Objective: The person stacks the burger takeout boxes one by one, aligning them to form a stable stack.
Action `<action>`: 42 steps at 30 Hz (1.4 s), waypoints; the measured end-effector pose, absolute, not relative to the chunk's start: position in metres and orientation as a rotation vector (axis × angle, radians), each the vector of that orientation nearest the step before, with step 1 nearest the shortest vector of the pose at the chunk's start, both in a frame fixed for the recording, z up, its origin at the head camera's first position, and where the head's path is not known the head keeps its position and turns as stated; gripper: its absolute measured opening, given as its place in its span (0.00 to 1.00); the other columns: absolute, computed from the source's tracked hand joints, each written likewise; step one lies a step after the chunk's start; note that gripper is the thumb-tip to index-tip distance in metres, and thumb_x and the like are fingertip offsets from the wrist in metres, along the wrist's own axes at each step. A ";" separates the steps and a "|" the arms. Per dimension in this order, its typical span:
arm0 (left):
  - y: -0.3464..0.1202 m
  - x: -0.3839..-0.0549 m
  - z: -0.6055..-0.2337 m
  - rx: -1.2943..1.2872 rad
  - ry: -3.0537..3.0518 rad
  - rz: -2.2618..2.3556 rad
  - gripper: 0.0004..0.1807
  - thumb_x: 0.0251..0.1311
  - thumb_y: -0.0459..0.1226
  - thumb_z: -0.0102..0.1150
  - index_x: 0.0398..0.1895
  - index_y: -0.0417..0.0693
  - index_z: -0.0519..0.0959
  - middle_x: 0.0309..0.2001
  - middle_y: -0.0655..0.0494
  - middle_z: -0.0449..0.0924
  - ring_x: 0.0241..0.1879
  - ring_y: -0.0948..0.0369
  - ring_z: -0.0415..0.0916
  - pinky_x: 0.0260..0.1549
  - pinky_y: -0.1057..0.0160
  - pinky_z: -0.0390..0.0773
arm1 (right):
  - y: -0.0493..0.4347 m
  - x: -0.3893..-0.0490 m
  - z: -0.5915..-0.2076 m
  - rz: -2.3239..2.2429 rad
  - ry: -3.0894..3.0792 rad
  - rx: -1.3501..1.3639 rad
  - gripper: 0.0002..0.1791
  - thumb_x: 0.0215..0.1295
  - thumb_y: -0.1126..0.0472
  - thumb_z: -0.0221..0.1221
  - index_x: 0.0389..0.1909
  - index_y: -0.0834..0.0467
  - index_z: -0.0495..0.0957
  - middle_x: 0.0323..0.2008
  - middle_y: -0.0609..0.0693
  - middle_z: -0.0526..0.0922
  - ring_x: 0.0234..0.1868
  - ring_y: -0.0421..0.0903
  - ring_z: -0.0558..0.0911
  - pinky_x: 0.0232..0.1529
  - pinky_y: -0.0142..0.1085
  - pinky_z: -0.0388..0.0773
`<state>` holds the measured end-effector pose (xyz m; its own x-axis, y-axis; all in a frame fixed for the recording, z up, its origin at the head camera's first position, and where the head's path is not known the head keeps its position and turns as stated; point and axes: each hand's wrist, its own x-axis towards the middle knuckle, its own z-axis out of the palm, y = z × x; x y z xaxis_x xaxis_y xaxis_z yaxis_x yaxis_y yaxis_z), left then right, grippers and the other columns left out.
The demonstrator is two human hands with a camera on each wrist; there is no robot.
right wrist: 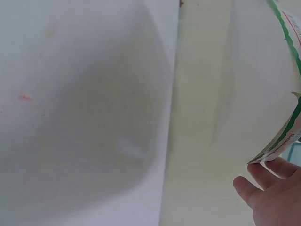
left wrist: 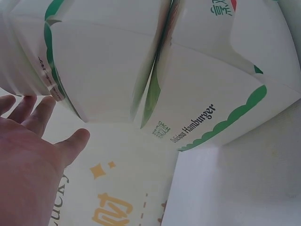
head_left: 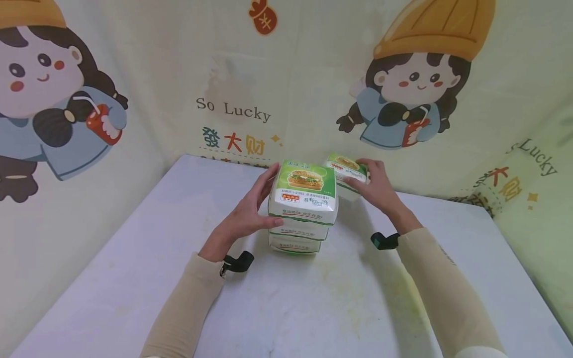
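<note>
Three white-and-green paper burger boxes stand stacked mid-table, the top box [head_left: 306,186] showing a hamburger picture. Beneath it are the middle box [head_left: 304,230] and the bottom box [head_left: 294,246]. My left hand [head_left: 243,211] rests against the stack's left side, thumb along the front of the top box; in the left wrist view its straight fingers [left wrist: 40,115] touch that box's lower edge. Behind the stack and to its right, my right hand [head_left: 378,189] grips another burger box [head_left: 346,166] between thumb and fingers. That box is held tilted, partly hidden by the stack.
The white table [head_left: 179,298] ends at a back edge close behind the boxes. A cream cloth [head_left: 309,99] printed with cartoon figures and lettering hangs around it. Small dark cameras sit at the left wrist [head_left: 239,262] and right wrist [head_left: 384,241].
</note>
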<state>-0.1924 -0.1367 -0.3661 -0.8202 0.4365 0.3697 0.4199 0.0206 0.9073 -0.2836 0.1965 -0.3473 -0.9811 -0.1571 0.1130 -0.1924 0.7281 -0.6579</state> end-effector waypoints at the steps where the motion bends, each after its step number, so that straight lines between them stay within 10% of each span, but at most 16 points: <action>1: -0.137 -0.192 -0.366 0.937 2.237 1.977 0.61 0.47 0.51 0.75 0.79 0.67 0.43 0.80 0.68 0.42 0.79 0.62 0.44 0.77 0.44 0.44 | 0.197 -0.283 -0.346 1.106 -2.868 0.297 0.47 0.61 0.35 0.60 0.73 0.56 0.57 0.70 0.60 0.54 0.66 0.59 0.60 0.62 0.56 0.72; 42: -0.136 -0.192 -0.369 0.956 2.226 1.983 0.60 0.49 0.52 0.74 0.79 0.67 0.42 0.80 0.64 0.40 0.79 0.62 0.44 0.77 0.43 0.44 | 0.206 -0.253 -0.277 1.057 -2.624 0.412 0.38 0.64 0.42 0.60 0.72 0.51 0.62 0.67 0.56 0.60 0.64 0.53 0.63 0.59 0.56 0.75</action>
<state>-0.1919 -0.1365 -0.3690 -0.8136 0.4408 0.3792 0.4275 0.0113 0.9040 -0.2528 0.2063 -0.2773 -0.9197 -0.1559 0.3604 -0.3622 0.6915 -0.6250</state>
